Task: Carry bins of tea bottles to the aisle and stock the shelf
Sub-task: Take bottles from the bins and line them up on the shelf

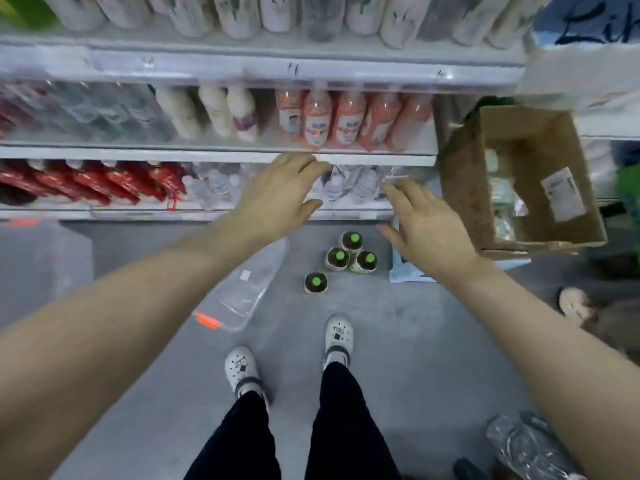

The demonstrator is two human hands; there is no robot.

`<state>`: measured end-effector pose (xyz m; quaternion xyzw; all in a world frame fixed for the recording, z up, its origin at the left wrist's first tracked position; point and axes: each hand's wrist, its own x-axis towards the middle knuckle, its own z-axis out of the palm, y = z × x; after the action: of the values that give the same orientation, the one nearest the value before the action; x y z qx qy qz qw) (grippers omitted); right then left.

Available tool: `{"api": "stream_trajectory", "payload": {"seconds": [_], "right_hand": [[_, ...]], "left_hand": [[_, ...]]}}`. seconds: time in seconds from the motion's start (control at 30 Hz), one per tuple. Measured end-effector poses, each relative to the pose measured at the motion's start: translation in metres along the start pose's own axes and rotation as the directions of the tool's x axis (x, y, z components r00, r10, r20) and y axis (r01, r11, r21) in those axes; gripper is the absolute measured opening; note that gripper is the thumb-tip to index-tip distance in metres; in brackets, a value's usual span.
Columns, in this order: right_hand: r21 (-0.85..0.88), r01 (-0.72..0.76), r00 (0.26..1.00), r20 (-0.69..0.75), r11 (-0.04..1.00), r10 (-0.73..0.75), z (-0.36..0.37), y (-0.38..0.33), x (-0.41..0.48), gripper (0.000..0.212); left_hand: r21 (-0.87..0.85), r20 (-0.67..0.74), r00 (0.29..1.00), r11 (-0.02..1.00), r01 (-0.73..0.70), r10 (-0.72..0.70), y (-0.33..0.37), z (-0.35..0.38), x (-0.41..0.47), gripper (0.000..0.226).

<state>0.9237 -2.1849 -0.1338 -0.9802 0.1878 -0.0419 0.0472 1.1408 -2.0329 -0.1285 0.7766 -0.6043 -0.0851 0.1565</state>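
Tea bottles (337, 258): four with green caps, upright on the grey floor (415, 341) in front of the shelving. Three touch in a tight cluster; the fourth (315, 282) stands just beside them, nearer the person. None is in hand.

Left arm: bare, stretched forward and up from the lower left. Left hand (280, 192) is palm-down at the front lip of the middle shelf (207, 155). Its fingers (308, 162) are straight and close together, with the thumb set apart below. The tips overlap the shelf lip; cannot tell whether they touch it. Nothing is grasped.

Right arm: bare, extended from the lower right. Right hand (426, 226) is palm-down in front of the lower shelf, just left of the cardboard box (519, 174). Fingers are relaxed and spread, holding nothing. The forefinger tip lies near a small clear tag (394, 178) on the shelf front; contact cannot be told.

Clear bin (249, 289): tilted on the floor left of the tea bottles, below the left forearm, with an orange latch (206, 321) at its near end.

Shelf contents (blurred): pink-labelled bottles (329, 123) on the middle shelf above the left hand; red packs (104, 181) and small clear bottles (214, 185) on the lower shelf.

Person stands in white clogs (242, 368), feet apart, facing the shelving.
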Motion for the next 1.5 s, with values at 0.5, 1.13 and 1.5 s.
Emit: {"api": "stream_trajectory", "payload": {"seconds": [0.5,1.13,1.5], "right_hand": [[0.203,-0.204,0.875,0.477,0.958,0.086,0.363,0.075,-0.048,0.076],[0.358,-0.577,0.816,0.275,0.734,0.508,0.653,0.067,-0.032,0.094],[0.451,-0.697,0.712,0.346,0.557,0.611,0.648,0.061,-0.018,0.087]], "left_hand": [[-0.183,0.31,0.863,0.865,0.467,-0.4,-0.071,0.37,-0.072,0.077],[-0.29,0.385,0.824,0.793,0.536,-0.416,-0.137,0.651,-0.1,0.102],[-0.3,0.378,0.768,0.717,0.63,-0.517,-0.144,0.637,-0.086,0.084]]}}
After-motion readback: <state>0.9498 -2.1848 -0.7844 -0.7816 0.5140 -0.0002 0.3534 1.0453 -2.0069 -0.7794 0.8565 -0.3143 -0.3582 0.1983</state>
